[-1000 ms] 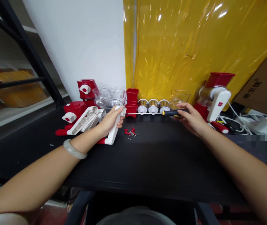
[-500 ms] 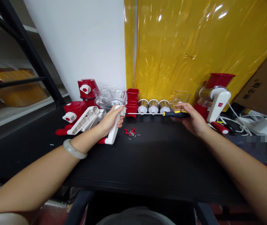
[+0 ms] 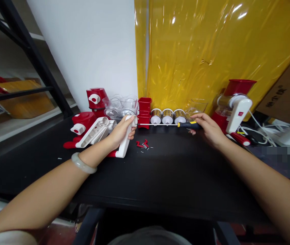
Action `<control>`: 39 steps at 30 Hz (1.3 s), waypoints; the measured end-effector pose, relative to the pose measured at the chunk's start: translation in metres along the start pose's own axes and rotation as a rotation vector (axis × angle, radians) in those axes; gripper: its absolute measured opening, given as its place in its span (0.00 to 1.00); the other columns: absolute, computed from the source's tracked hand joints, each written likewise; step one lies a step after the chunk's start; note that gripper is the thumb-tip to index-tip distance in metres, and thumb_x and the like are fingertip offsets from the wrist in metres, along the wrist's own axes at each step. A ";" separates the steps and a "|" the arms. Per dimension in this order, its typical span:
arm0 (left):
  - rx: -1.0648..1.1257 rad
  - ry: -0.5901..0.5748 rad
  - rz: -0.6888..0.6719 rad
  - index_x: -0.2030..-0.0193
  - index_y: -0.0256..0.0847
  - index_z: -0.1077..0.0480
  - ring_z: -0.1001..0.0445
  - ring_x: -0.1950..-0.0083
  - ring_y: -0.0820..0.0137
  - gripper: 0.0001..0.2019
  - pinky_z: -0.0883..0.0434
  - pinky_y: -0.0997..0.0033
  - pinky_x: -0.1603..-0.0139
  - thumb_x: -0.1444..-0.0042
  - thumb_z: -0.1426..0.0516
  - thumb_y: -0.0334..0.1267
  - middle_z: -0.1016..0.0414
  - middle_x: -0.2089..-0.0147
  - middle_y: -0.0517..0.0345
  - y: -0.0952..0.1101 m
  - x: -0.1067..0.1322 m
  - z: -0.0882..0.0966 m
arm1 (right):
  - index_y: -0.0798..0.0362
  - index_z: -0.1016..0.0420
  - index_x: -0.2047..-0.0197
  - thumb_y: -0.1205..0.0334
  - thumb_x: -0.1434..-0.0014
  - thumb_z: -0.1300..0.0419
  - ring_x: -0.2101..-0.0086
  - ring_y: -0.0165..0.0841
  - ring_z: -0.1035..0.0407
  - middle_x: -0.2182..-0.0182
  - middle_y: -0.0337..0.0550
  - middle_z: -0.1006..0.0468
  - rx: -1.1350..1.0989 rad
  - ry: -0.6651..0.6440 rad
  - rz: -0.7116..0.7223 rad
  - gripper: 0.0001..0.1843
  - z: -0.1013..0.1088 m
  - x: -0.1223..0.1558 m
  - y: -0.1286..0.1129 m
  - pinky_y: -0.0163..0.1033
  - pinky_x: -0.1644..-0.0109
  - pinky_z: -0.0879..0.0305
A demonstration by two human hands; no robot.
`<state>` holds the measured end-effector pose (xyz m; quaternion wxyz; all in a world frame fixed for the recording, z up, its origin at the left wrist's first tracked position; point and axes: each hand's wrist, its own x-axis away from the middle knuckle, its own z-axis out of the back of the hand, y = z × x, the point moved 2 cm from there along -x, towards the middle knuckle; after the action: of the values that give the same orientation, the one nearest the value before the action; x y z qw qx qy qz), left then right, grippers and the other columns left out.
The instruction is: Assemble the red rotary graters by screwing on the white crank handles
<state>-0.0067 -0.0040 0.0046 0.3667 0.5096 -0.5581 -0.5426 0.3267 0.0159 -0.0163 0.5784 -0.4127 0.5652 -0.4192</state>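
My left hand [image 3: 122, 132] is wrapped round a white crank handle [image 3: 123, 147] with a red grip at its lower end, held up off the black table. In my right hand [image 3: 207, 128] is a screwdriver [image 3: 189, 125] with a black and yellow handle, its long shaft level and pointing left. The shaft's tip reaches the round socket at the top of the crank handle; whether a screw sits there is hidden. Below, small red parts [image 3: 142, 143] and several loose screws [image 3: 145, 146] lie on the table.
Along the back stand red grater bodies [image 3: 83, 117], clear plastic hoppers [image 3: 129, 102], stacked red pushers [image 3: 144, 110] and metal grating drums [image 3: 167, 116]. More white crank handles [image 3: 94, 131] lie at left. An assembled rotary grater [image 3: 236, 102] and white cables [image 3: 258, 131] are at right.
The screwdriver's handle has turned a little in my right fingers, and the fingers have shifted their hold. The crank handle stays in my left hand; the view has moved slightly.
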 end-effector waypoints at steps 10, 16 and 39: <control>0.010 0.005 0.021 0.62 0.43 0.42 0.42 0.82 0.78 0.13 0.44 0.79 0.81 0.37 0.43 0.48 0.38 0.74 0.66 -0.001 0.002 -0.001 | 0.41 0.29 0.53 0.56 0.48 0.30 0.68 0.32 0.26 0.66 0.35 0.23 -0.237 -0.065 -0.067 0.20 -0.003 0.009 -0.012 0.45 0.57 0.26; 0.032 -0.026 0.034 0.61 0.44 0.42 0.43 0.82 0.79 0.14 0.46 0.80 0.81 0.38 0.42 0.48 0.38 0.74 0.66 -0.003 0.003 -0.003 | 0.42 0.26 0.56 0.60 0.50 0.33 0.64 0.35 0.25 0.66 0.37 0.23 -0.212 -0.040 -0.036 0.16 -0.003 0.009 -0.013 0.46 0.56 0.25; 0.019 -0.017 -0.015 0.62 0.44 0.43 0.43 0.82 0.79 0.18 0.44 0.80 0.80 0.40 0.40 0.52 0.38 0.74 0.67 0.000 0.002 -0.001 | 0.41 0.26 0.54 0.57 0.51 0.30 0.61 0.38 0.23 0.63 0.38 0.20 -0.276 -0.098 -0.105 0.20 -0.004 0.007 -0.006 0.53 0.51 0.25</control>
<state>-0.0065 -0.0063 0.0045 0.3530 0.5127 -0.5625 -0.5442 0.3223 0.0071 -0.0125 0.5203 -0.5373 0.5661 -0.3466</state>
